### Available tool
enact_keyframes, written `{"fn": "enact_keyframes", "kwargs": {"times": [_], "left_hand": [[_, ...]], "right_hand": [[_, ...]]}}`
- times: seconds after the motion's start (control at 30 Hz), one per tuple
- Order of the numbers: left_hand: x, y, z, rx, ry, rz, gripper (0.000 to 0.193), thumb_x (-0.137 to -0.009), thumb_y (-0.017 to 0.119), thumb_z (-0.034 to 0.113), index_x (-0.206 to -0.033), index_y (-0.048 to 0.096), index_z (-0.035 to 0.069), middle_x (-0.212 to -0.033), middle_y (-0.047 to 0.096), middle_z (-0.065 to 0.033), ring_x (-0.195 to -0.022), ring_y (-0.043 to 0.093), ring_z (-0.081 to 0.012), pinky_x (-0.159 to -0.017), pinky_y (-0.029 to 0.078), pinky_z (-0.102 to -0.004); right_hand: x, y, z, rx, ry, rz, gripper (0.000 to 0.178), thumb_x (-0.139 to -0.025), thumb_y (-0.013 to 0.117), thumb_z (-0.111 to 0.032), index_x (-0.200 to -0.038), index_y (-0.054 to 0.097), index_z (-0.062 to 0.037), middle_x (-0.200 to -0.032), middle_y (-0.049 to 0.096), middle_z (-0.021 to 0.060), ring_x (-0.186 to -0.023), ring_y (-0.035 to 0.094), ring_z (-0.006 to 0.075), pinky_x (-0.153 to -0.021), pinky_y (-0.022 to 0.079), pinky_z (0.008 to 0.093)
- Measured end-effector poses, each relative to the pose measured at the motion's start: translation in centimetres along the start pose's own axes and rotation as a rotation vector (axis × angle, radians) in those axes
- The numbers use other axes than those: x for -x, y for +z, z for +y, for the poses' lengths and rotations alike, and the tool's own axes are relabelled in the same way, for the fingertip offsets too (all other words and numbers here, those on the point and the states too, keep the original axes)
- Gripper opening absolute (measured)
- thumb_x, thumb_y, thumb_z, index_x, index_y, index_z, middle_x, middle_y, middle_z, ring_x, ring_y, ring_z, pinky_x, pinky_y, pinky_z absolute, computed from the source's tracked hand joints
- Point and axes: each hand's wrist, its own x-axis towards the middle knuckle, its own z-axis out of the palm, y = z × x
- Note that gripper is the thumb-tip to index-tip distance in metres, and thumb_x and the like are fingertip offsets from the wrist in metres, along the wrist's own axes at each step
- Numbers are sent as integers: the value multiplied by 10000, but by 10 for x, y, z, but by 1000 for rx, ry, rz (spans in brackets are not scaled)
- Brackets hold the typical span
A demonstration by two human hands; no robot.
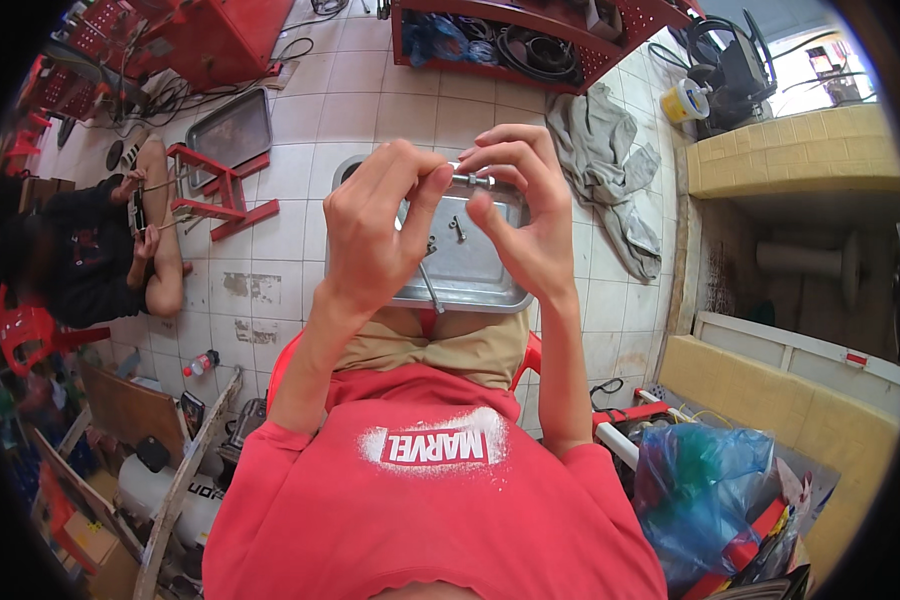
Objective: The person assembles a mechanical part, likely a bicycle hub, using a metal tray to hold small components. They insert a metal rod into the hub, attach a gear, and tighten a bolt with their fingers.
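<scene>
A metal bolt with a nut (478, 181) is held up over the grey metal tray (505, 293) on my lap. My left hand (378, 215) is closed, pinching one end of the bolt between thumb and fingers. Around the bolt's other end curves my right hand (532, 200), its thumb and fingers apart; whether a fingertip touches the bolt from behind is hidden. Inside the tray lie a small bolt (457, 229), another small metal piece (431, 244) beside my left wrist, and a long thin metal tool (431, 288) partly covered by that hand.
A person (70, 240) sits at the left, holding something, near a red metal stand (225, 200) and a dark tray (230, 130). Grey cloth (605, 170) lies on the tiled floor to my right. Ahead stands a red shelf (490, 60). A blue plastic bag (705, 490) is at lower right.
</scene>
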Motion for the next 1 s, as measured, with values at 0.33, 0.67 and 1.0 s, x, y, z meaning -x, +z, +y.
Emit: {"fn": "enact_keyframes", "kwargs": {"times": [0.33,0.67,1.0], "left_hand": [[6,7,-5,-16,-3,-13,79,-947,683,93,-922,623,48,-789,603,-71,-648,606,-248,-560,461,-367],[10,15,-8,-78,25,2,67,-911,702,72,-922,637,60,-796,627,-65,-673,625,-268,-587,473,-377],[12,19,-12,-95,15,15,85,-895,714,57,-915,632,60,-799,631,-64,-672,628,-266,-588,471,-376]], "right_hand": [[0,-5,-3,143,-41,24,180,-860,788,-127,-998,704,-47,-1158,616,88,-1034,661,234,-865,541,354],[0,-1,-1,119,-24,71,127,-957,688,-130,-989,705,-8,-1133,644,103,-970,666,231,-861,521,358],[5,-1,-1,-164,132,99,142,-972,680,-142,-1017,674,-7,-1095,609,107,-997,639,218,-858,541,323]]}}
